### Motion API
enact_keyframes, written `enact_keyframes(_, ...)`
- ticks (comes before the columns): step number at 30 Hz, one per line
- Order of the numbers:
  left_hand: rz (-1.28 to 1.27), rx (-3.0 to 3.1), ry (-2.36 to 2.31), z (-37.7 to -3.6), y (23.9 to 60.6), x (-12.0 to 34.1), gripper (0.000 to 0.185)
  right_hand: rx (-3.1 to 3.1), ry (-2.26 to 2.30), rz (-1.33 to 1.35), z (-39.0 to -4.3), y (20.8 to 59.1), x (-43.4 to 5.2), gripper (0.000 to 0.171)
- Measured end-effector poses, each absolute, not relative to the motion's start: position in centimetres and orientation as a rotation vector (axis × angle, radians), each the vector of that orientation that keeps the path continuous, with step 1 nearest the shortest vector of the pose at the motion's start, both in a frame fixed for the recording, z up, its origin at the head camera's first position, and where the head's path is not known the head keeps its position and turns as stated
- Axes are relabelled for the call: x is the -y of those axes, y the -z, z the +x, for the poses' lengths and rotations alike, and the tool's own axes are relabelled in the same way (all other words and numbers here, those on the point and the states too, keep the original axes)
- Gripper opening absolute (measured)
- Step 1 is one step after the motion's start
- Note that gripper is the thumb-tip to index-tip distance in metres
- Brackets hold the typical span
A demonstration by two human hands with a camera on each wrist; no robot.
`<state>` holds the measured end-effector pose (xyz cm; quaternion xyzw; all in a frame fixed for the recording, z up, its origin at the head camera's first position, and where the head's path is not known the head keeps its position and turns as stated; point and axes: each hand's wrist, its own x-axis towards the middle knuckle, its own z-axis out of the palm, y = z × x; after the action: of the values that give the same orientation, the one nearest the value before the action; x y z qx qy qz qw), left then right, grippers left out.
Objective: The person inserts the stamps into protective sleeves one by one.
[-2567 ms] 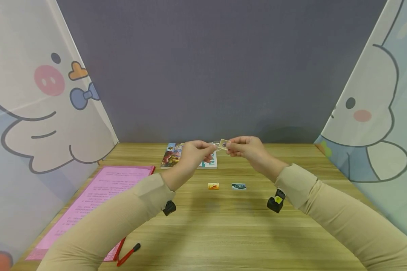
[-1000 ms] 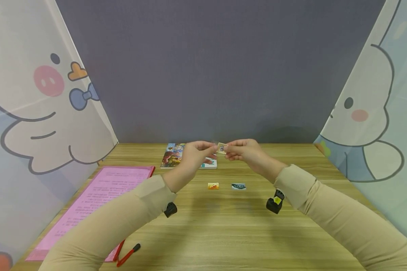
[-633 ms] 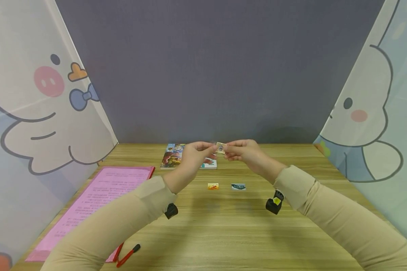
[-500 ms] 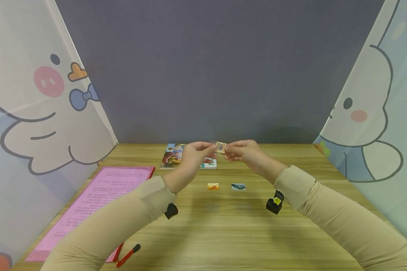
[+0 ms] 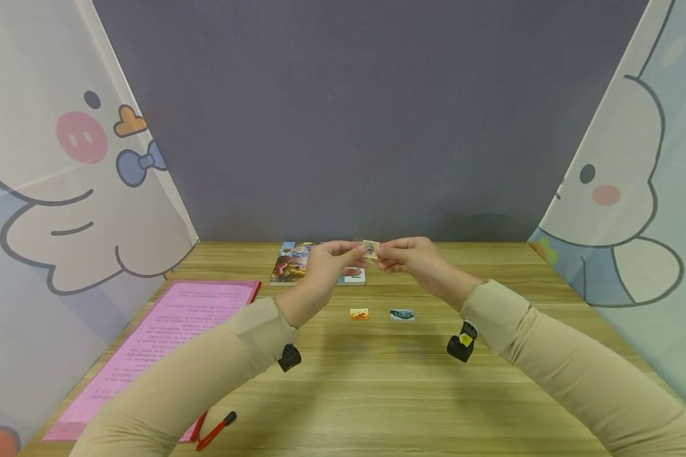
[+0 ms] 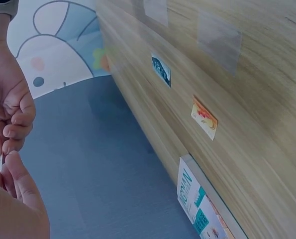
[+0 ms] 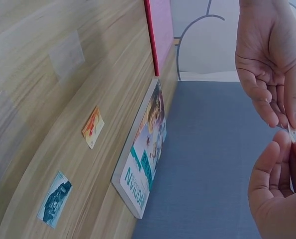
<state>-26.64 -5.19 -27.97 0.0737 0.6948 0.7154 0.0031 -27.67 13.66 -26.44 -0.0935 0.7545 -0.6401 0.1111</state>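
Head view: near the centre of the frame, above the table [image 5: 377,406], a small square card [image 5: 370,249] with a pale border and a dark motif is held up between two bare hands. The left hand [image 5: 330,263] pinches it at its left edge between thumb and fingers; the right hand [image 5: 414,257] pinches the right edge, thumb towards the camera. Something clear seems to show by the left fingertips, but it is too faint to tell whether it is a sleeve around the card.

The step in hand looks like fine two-handed work on the card, and it would go best with a light pinch kept to the borders, so that the fingers neither bend it nor cover the motif. Let one hand steady while the other makes small adjustments, both wrists level and the card flat between them; a hard pull could crease a corner.

Just below centre lie a yellow-and-red card [image 5: 359,314] and a teal card [image 5: 402,315], well apart from the hands. In the left wrist view, a translucent rectangle [image 6: 220,40] lies at upper right; the held card is mostly hidden by fingers at the left edge.
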Motion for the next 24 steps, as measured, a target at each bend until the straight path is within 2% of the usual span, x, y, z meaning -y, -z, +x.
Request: enact_keyframes(24,0.234,-2.146,-2.271,-26.88,28.72,5.09,0.022,-2.168,1.917,-0.322,-27.69,26.8,-13.29,0.031)
